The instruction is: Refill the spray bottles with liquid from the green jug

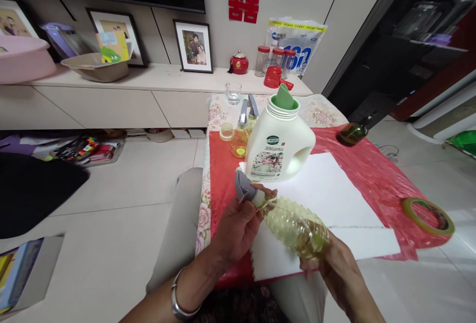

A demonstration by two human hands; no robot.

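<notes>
Left grip: the left hand point(238, 224) was closed, thumb and fingertips pinched round the collar of a grey plastic spray cap point(243, 189).
Right grip: the right hand point(334, 263) was wrapped shut about the base of a clear ribbed plastic bottle point(293, 224).
Bottle: it held pale yellow liquid and lay tilted between the hands, cap end up, just in front of a white plastic detergent jug point(280, 144).
Seal: whether the cap was tight or loose on the neck could not be told.
Handling, as a judgement: the base hand should lock the ribbed body while only the collar fingers turn. The neck should stay above the liquid line, and the soft wall should not be squeezed, or liquid may rise.
Jug: it stood upright with its green pouring spout point(284, 97) uncovered.
Under the jug: a white paper sheet point(334, 189) lay over a red plastic table cover point(372, 169).
Left of the jug: a small amber spray bottle point(240, 142) stood just beside it.
Right of the jug: a dark green glass bottle point(351, 133) lay on its side, and a roll of tape point(427, 215) lay well apart near the cover's edge.
Behind the jug: a clear drinking glass point(233, 93).
</notes>
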